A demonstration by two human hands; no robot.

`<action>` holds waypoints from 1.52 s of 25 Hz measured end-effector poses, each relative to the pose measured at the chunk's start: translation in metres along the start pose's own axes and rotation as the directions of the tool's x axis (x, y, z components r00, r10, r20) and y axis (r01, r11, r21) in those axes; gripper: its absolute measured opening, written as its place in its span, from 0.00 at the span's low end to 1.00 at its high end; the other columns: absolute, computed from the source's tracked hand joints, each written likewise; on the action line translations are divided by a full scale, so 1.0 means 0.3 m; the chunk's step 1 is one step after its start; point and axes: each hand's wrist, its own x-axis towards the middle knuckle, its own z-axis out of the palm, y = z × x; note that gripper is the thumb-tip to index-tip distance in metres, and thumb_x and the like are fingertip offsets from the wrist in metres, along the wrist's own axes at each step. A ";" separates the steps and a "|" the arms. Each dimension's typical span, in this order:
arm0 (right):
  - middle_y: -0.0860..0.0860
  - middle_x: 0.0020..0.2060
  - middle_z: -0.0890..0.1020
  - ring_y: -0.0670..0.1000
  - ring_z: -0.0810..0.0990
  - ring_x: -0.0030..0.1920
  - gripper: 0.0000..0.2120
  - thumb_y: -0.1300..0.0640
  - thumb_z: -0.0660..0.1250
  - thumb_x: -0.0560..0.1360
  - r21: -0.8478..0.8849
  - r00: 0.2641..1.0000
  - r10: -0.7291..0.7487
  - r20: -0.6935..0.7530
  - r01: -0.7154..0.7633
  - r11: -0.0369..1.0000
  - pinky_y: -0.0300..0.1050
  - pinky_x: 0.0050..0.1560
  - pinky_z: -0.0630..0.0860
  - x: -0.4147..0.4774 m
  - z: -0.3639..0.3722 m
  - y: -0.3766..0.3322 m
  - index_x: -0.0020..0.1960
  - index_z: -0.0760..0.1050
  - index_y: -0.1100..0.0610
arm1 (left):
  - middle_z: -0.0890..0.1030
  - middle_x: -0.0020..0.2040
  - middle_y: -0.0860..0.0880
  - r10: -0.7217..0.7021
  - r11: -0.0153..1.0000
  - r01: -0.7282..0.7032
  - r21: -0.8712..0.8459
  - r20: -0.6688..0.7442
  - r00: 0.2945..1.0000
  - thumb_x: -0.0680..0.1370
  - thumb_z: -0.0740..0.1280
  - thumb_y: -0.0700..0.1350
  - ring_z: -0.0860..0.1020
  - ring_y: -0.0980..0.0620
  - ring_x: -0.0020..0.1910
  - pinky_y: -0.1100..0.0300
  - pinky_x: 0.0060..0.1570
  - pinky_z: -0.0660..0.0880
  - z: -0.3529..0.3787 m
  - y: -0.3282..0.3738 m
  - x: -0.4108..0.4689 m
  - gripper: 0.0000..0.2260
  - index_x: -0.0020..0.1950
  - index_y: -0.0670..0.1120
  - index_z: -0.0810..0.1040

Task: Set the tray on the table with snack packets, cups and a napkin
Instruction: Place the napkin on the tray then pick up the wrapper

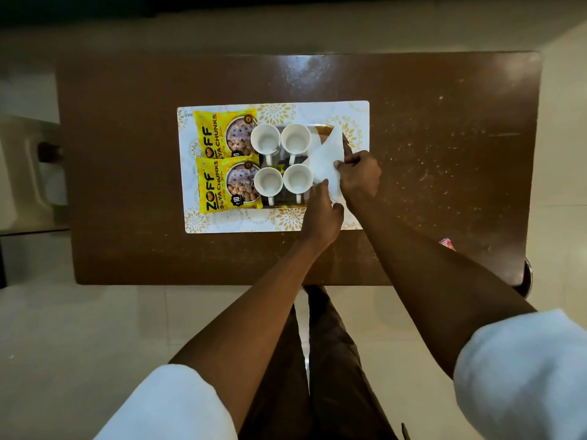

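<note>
Directly below me is a wide dark-brown wooden counter (444, 122), glossy and scuffed, standing on pale floor tiles. Left of its centre lies a white rectangular placemat printed with gold flowers (317, 109). A dark brown tray (323, 134) sits on the placemat, mostly hidden by what it carries.

At the tray's left side lie two flat yellow plastic snack packets, one farther from me (219, 134) and one nearer (222, 185), touching edge to edge. Just right of them stand four white ceramic cups (265, 138) in a two-by-two block. They are upright and empty, with their handles pointing toward me.

Smallest is the thin white paper napkin (324, 160). It is over the tray's right end, beside the cups, with one corner lifted and pointing away from me.

Both grips are grasping that napkin. My left grip (320, 214) pinches its near edge, close to the nearer right-hand cup. My right grip (360, 176) pinches its right edge, with the fingers curled on the paper.

I judge that the packets and cups are already set, so placing the napkin is the step in hand and probably the last. The next move calls for lowering it flat onto the bare right end of the tray. I would then smooth it lightly and let go without nudging the cups just beside it.
</note>
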 end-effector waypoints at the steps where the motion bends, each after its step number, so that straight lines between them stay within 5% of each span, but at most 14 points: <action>1: 0.51 0.51 0.86 0.52 0.84 0.51 0.10 0.54 0.78 0.73 -0.004 1.000 0.002 0.001 -0.002 1.000 0.44 0.45 0.74 0.002 -0.002 0.000 0.52 0.82 0.55 | 0.73 0.71 0.38 -0.002 1.000 0.002 0.002 0.010 1.000 0.80 0.65 0.32 0.72 0.41 0.72 0.48 0.73 0.71 0.000 -0.005 0.003 0.23 0.75 0.37 0.67; 6: 0.50 0.50 0.84 0.52 0.83 0.51 0.12 0.54 0.79 0.72 0.029 0.999 0.030 0.016 -0.031 0.999 0.47 0.48 0.79 0.011 -0.015 0.001 0.52 0.81 0.54 | 0.74 0.71 0.40 -0.041 0.999 0.041 0.015 0.035 0.999 0.80 0.66 0.34 0.72 0.43 0.72 0.50 0.72 0.72 -0.004 -0.009 -0.006 0.23 0.76 0.38 0.68; 12: 0.51 0.46 0.85 0.53 0.84 0.48 0.11 0.54 0.80 0.71 0.119 0.997 0.040 0.069 -0.048 0.992 0.52 0.51 0.84 0.010 -0.110 0.020 0.48 0.82 0.56 | 0.78 0.66 0.43 0.026 0.999 -0.024 0.023 -0.118 0.993 0.81 0.64 0.35 0.78 0.46 0.65 0.49 0.64 0.78 -0.017 0.032 -0.069 0.18 0.71 0.41 0.74; 15: 0.52 0.44 0.87 0.53 0.85 0.45 0.08 0.55 0.79 0.73 0.120 0.999 0.013 0.052 -0.019 0.993 0.48 0.47 0.81 0.002 -0.254 0.080 0.46 0.84 0.58 | 0.79 0.67 0.45 -0.016 1.000 0.016 -0.008 0.022 1.000 0.82 0.62 0.38 0.78 0.48 0.65 0.54 0.63 0.77 0.056 0.142 -0.069 0.18 0.72 0.43 0.74; 17: 0.51 0.45 0.87 0.50 0.84 0.45 0.06 0.54 0.78 0.74 0.070 0.999 0.000 0.039 -0.003 0.998 0.44 0.46 0.78 0.009 -0.310 0.129 0.45 0.84 0.56 | 0.81 0.61 0.45 -0.157 0.984 0.165 -0.068 0.110 0.982 0.82 0.61 0.40 0.80 0.47 0.60 0.51 0.62 0.79 0.109 0.171 -0.019 0.16 0.70 0.43 0.76; 20: 0.53 0.51 0.87 0.52 0.85 0.52 0.03 0.57 0.75 0.77 0.045 0.995 0.091 -0.042 -0.089 0.995 0.49 0.56 0.82 0.059 -0.516 0.316 0.50 0.84 0.56 | 0.80 0.51 0.46 -0.331 0.908 0.393 -0.144 0.329 0.885 0.83 0.60 0.40 0.79 0.47 0.51 0.49 0.58 0.80 0.308 0.254 -0.030 0.11 0.62 0.43 0.79; 24: 0.54 0.58 0.86 0.53 0.83 0.60 0.10 0.58 0.72 0.79 0.036 0.985 0.161 -0.065 -0.159 0.987 0.52 0.65 0.79 0.042 -0.693 0.635 0.60 0.83 0.58 | 0.79 0.49 0.43 -0.438 0.851 0.517 -0.096 0.416 0.797 0.83 0.61 0.37 0.77 0.52 0.42 0.55 0.49 0.79 0.563 0.219 -0.139 0.07 0.54 0.45 0.78; 28: 0.56 0.58 0.85 0.56 0.82 0.60 0.11 0.63 0.69 0.79 -0.004 0.985 0.162 -0.054 -0.162 0.987 0.53 0.65 0.78 -0.017 -0.732 0.835 0.60 0.83 0.58 | 0.78 0.51 0.43 -0.503 0.836 0.547 0.040 0.453 0.736 0.82 0.62 0.36 0.76 0.53 0.40 0.59 0.42 0.76 0.724 0.156 -0.214 0.14 0.68 0.40 0.77; 32: 0.56 0.54 0.83 0.55 0.83 0.54 0.09 0.63 0.70 0.78 0.072 0.983 0.177 -0.037 -0.174 0.982 0.54 0.60 0.80 -0.047 -0.695 0.889 0.57 0.82 0.58 | 0.82 0.62 0.39 -0.457 0.874 0.482 0.064 0.449 0.768 0.80 0.64 0.36 0.80 0.46 0.53 0.56 0.49 0.75 0.813 0.133 -0.216 0.18 0.71 0.40 0.75; 38: 0.55 0.53 0.84 0.53 0.83 0.52 0.08 0.60 0.73 0.78 0.216 0.958 0.262 -0.118 -0.232 0.948 0.50 0.54 0.82 -0.013 -0.638 0.851 0.56 0.80 0.58 | 0.76 0.65 0.43 -0.213 0.972 0.179 0.150 0.255 0.943 0.78 0.68 0.34 0.80 0.48 0.59 0.61 0.57 0.78 0.823 0.135 -0.172 0.17 0.67 0.41 0.78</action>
